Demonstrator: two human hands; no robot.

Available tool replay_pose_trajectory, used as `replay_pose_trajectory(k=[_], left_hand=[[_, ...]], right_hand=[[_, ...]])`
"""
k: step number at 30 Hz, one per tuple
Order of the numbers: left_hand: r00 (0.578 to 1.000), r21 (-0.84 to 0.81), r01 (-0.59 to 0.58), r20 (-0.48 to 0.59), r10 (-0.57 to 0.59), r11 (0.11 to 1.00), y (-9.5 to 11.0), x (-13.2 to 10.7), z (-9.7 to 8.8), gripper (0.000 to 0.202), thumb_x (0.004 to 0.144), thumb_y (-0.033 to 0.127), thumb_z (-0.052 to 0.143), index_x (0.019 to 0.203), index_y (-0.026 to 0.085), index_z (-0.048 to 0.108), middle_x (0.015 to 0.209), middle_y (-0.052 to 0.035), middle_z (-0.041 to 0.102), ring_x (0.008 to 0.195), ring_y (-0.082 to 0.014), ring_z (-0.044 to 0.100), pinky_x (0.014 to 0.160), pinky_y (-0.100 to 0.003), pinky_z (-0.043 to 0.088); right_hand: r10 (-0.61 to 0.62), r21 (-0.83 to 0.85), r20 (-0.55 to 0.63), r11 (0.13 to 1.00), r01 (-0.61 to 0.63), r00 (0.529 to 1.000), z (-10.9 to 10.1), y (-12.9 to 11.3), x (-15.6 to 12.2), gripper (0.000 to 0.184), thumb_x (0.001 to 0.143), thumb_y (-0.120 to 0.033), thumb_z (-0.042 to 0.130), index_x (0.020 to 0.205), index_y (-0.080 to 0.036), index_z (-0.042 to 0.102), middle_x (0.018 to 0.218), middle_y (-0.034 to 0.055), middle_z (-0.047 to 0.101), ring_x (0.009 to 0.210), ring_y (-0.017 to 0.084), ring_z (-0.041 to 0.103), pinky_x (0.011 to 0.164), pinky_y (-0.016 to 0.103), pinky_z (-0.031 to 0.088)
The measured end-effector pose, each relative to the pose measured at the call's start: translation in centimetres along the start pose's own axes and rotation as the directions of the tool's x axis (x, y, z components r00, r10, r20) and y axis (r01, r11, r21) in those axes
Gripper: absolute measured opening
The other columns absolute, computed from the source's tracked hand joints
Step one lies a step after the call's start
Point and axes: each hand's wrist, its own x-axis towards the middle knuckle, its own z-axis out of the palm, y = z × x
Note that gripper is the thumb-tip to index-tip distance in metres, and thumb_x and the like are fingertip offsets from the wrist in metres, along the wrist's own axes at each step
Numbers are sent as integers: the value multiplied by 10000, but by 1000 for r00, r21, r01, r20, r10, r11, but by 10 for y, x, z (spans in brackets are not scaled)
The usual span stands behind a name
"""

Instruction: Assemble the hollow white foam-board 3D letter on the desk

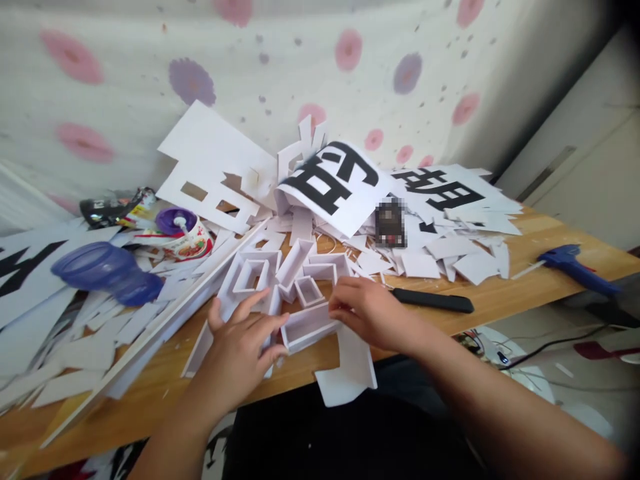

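A white box (311, 341) sat near the front edge of the table (287, 383), between two hands. The left hand (241, 347) had its fingers and thumb spread wide at the box's left end, perhaps to keep it steady. The right hand (373, 312) had its fingers bent close together at the other end, as if to pinch the wall, but I could not tell what was between them. More white frames (274, 267) stood just behind, hollow side up, maybe so their walls were easy to reach. A flat piece (345, 377) stuck out past the table edge, under the right hand. The black tool (434, 300) and the blue glue gun (575, 267) lay to the right, maybe to be handy for that hand.
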Motion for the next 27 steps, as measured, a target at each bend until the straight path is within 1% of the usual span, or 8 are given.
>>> replay_pose_trajectory(k=[2, 5, 10, 13, 17, 20, 24, 27], left_hand=[[999, -23, 20, 37, -19, 1000, 2, 1, -1, 255, 809, 210, 680, 1054, 280, 691, 992, -64, 767, 1319, -364, 515, 1116, -748, 2], [998, -38, 33, 46, -31, 999, 4, 1, -2, 261, 811, 206, 685, 1063, 272, 693, 958, -55, 768, 1327, -359, 509, 1120, -749, -4], [997, -62, 48, 60, -44, 997, 7, 2, -3, 279, 808, 201, 708, 1076, 276, 685, 959, -44, 771, 1344, -344, 490, 1113, -752, -25], [996, -75, 61, 70, -56, 995, 10, 2, -5, 276, 804, 192, 729, 1063, 272, 681, 1002, -57, 771, 1354, -344, 478, 1104, -758, -16], [997, -79, 58, 59, -53, 995, 10, 2, -5, 262, 823, 188, 711, 1076, 252, 680, 1100, -97, 750, 1363, -343, 467, 1108, -754, -11], [997, -91, 57, 61, -52, 994, 8, 1, -4, 258, 824, 187, 706, 1074, 247, 681, 1020, -75, 768, 1370, -346, 459, 1111, -751, -39], [997, -112, 53, 57, -47, 992, 7, 1, -2, 242, 835, 201, 703, 1069, 256, 682, 949, -60, 778, 1372, -336, 456, 1122, -725, -89], [997, -114, 55, 57, -49, 992, 8, 0, -3, 248, 827, 205, 721, 1066, 252, 676, 963, -57, 777, 1363, -335, 464, 1115, -730, -88]], right_hand=[[-33, -11, 11, 999, 33, 999, -1, 3, -1, 128, 913, -178, 602, 795, -152, 645, 813, 33, 619, 763, 152, 535, 711, 273, 393], [-94, -41, 76, 994, 97, 993, 1, 3, 1, 172, 938, -227, 588, 801, -148, 654, 817, 42, 612, 748, 156, 520, 708, 293, 378], [-126, -75, 157, 987, 139, 979, 9, -7, 9, 132, 933, -181, 570, 895, -163, 695, 912, 60, 633, 838, 178, 540, 748, 307, 363], [-123, -118, 199, 982, 149, 972, 14, -12, 13, 149, 929, -163, 554, 856, -160, 684, 903, 54, 631, 852, 183, 533, 750, 309, 344], [-126, -217, 197, 962, 168, 972, 19, -12, 14, 172, 947, -179, 527, 831, -160, 653, 874, 43, 615, 796, 176, 505, 726, 318, 311], [-135, -273, 184, 945, 182, 974, 20, -9, 12, 181, 965, -187, 502, 859, -160, 647, 883, 48, 612, 795, 182, 500, 714, 326, 292], [-95, -246, 161, 960, 133, 982, 18, -8, 11, 183, 976, -189, 486, 890, -156, 644, 906, 52, 614, 812, 180, 510, 717, 319, 295], [-99, -216, 202, 966, 143, 974, 17, -10, 11, 166, 969, -234, 517, 913, -166, 658, 934, 55, 619, 864, 194, 519, 734, 322, 299]])
